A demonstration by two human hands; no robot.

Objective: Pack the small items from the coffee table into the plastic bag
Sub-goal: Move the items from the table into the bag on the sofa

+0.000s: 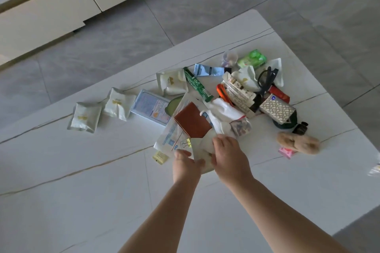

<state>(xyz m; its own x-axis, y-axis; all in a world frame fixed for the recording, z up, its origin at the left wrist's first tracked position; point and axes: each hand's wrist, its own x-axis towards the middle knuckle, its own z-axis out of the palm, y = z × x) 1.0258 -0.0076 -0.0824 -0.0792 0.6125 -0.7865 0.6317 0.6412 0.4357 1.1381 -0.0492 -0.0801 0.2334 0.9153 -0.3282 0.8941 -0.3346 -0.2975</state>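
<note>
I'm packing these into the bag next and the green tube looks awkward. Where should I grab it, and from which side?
Take the long green tube across its middle, pinching its two long sides from above. It lies flat on the white marble table, with its upper end beside a white sachet and its lower end by the white cloth; the middle looks the freest part to grip.

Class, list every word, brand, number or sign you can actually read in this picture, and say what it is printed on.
None can be read for certain.
Green tube: white lettering, blurred.
Blue tube: dark print, too small.
Light blue box: lines of text, blurred.
White sachets: gold emblem, no legible words.
Clear packet: label print, unreadable.
</note>
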